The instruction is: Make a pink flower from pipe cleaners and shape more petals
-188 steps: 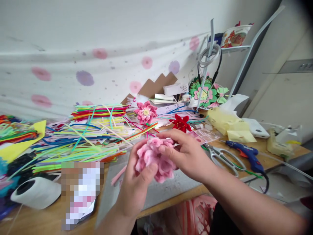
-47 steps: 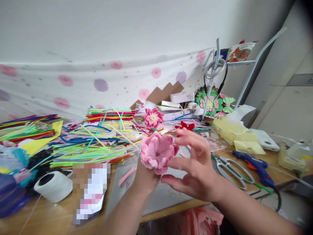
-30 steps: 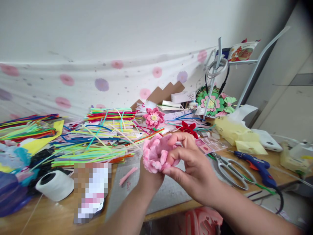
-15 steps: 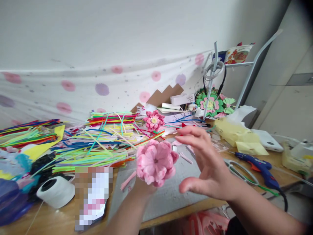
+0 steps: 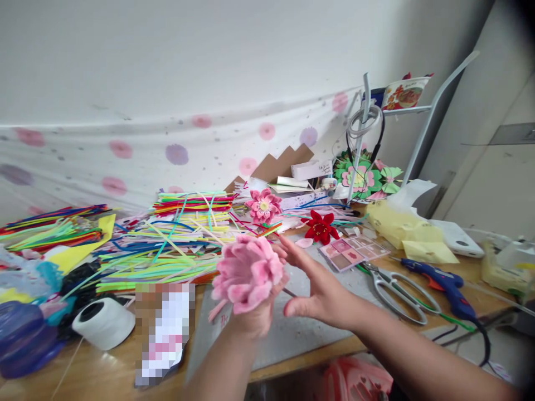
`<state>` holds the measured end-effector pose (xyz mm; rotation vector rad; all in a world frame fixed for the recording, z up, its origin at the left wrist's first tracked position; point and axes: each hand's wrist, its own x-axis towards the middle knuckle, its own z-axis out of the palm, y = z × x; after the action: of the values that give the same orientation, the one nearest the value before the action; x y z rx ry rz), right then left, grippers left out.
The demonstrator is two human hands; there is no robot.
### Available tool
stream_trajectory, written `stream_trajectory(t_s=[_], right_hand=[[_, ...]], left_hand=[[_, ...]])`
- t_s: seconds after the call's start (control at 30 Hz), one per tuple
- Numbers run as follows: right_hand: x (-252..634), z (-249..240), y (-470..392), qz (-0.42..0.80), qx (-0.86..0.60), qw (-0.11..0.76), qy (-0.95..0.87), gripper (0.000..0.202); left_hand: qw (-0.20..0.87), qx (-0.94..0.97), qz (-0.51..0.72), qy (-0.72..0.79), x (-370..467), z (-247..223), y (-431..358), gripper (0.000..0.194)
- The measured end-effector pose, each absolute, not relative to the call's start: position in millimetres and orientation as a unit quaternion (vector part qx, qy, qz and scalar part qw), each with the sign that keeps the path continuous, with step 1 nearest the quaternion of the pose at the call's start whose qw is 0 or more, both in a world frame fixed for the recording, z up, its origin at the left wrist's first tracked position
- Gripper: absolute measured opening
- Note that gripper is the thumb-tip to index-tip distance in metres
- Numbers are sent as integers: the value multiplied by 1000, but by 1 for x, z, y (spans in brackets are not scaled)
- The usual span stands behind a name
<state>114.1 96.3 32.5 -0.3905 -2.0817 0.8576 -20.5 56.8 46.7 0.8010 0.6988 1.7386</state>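
Covering part of the table [image 5: 104,370] is the gray mat [image 5: 309,328]; above it, the right hand [image 5: 328,292] spreads open near the pink flower [image 5: 246,273], which the left hand [image 5: 263,317] grips from behind. Scissors [image 5: 395,287] lie right of the mat, the red flower [image 5: 321,227] beyond.

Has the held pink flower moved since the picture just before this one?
Yes, leftward: the flower in the left hand now appears nearer the left edge of the mat.

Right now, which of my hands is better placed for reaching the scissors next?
Probably the right hand: it looks open and nearer the scissors. The left hand holds the nearest pink flower.
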Motion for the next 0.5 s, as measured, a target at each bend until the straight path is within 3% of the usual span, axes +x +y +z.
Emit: stream_trajectory(t_s=[0.13, 0.23, 0.4, 0.5], right_hand=[[104, 20, 89, 332, -263, 362, -830, 47], [100, 18, 82, 322, -324, 326, -828, 26], [93, 13, 75, 332, -339, 336, -813, 33], [88, 7, 72, 324, -353, 354, -803, 33]], left_hand=[[535, 349, 728, 249, -27, 51, 57, 17], [558, 320, 726, 244, -35, 47, 63, 17], [605, 279, 714, 215, -36, 46, 65, 26], [626, 193, 725, 214, -30, 50, 61, 18]])
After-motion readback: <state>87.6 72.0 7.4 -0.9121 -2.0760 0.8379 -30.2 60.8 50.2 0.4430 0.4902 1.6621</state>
